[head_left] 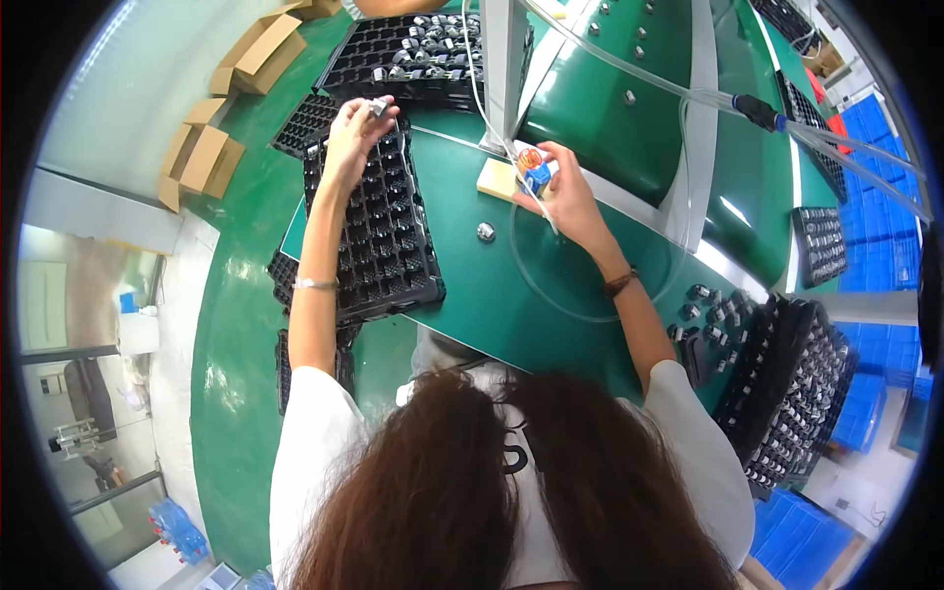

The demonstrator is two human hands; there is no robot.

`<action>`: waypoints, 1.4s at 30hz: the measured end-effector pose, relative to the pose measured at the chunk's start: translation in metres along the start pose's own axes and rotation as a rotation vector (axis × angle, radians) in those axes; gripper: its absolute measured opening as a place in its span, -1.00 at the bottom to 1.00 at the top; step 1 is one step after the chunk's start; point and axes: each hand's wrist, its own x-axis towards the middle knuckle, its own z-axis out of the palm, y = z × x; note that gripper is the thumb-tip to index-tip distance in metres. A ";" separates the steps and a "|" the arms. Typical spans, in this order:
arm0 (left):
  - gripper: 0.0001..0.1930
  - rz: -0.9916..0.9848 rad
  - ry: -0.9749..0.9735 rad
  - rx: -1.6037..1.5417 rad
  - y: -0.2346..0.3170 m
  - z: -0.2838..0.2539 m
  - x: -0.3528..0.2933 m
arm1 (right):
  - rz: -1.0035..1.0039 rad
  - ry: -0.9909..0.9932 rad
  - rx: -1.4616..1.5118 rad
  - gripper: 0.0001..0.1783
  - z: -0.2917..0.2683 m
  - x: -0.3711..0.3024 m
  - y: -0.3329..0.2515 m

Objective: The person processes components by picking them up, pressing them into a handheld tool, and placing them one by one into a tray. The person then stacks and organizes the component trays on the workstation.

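Head view: your left hand (360,130) is raised over the far end of a black tray (385,241), pinching a small silver part (378,108) between thumb and fingers. The part sits at your fingertips, on the side of the hand away from you; it is too small and too covered to tell its long axis or which way it points. Your right hand (570,202) is closed around a blue-and-orange tool (536,173), which lies at its left side, between thumb and fingers. The tool's orange end points away from you and slightly left, with its long axis running roughly the same way. Just beside it, to the left, is a yellow block (496,180) on the green bench (472,300). Nearer you, a loose silver piece (486,232) rests on the bench, between the tray and your right forearm, touching neither.
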 end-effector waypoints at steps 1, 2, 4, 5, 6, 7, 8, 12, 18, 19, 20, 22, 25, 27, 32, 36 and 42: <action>-0.88 -0.052 -0.005 -0.117 0.004 0.008 -0.014 | -0.134 0.065 -0.028 -0.32 0.007 0.004 0.006; -0.87 -0.094 0.006 -0.203 0.002 0.013 -0.028 | -0.132 0.064 -0.026 -0.32 0.012 0.007 0.009; -0.85 -0.152 0.071 -0.267 -0.004 0.028 -0.056 | -0.160 0.076 -0.062 -0.48 0.017 0.009 0.014; -0.83 -0.193 0.087 -0.305 -0.007 0.033 -0.070 | -0.159 0.073 -0.058 -0.48 0.018 0.010 0.015; -0.82 -0.235 0.102 -0.344 -0.010 0.039 -0.083 | -0.172 0.075 -0.054 -0.53 0.018 0.010 0.016; -0.79 -0.289 0.102 -0.403 -0.013 0.048 -0.094 | -0.182 0.086 -0.052 -0.58 0.015 0.009 0.017; -0.78 -0.320 0.102 -0.442 -0.015 0.052 -0.106 | -0.182 0.082 -0.049 -0.58 0.015 0.008 0.016; -0.74 -0.421 0.141 -0.478 -0.025 0.070 -0.146 | -0.139 0.047 -0.057 -0.59 0.013 0.008 0.014; -0.72 -0.479 0.113 -0.548 -0.046 0.083 -0.175 | -0.177 0.061 -0.067 -0.59 0.017 0.008 0.016; -0.72 -0.483 0.106 -0.541 -0.047 0.087 -0.179 | -0.180 0.069 -0.068 -0.59 0.017 0.007 0.016; -0.72 -0.488 0.100 -0.534 -0.048 0.090 -0.182 | -0.179 0.070 -0.069 -0.59 0.017 0.008 0.017; -0.73 -0.493 0.086 -0.550 -0.049 0.095 -0.184 | -0.136 0.053 -0.089 -0.58 0.019 0.010 0.021; -0.73 -0.498 0.075 -0.595 -0.049 0.095 -0.186 | -0.173 0.071 -0.089 -0.59 0.020 0.011 0.022; -0.73 -0.490 0.077 -0.620 -0.048 0.095 -0.188 | -0.165 0.064 -0.096 -0.63 0.017 0.008 0.020; -0.74 -0.481 0.100 -0.676 -0.049 0.088 -0.196 | -0.114 0.036 -0.073 -0.67 0.017 0.006 0.016; -0.75 -0.498 0.127 -0.731 -0.047 0.086 -0.204 | -0.085 -0.060 0.108 -0.65 0.027 0.011 0.000; -0.77 -0.420 0.161 -0.649 -0.046 0.076 -0.208 | -0.200 -0.208 0.093 -0.64 0.074 0.018 -0.015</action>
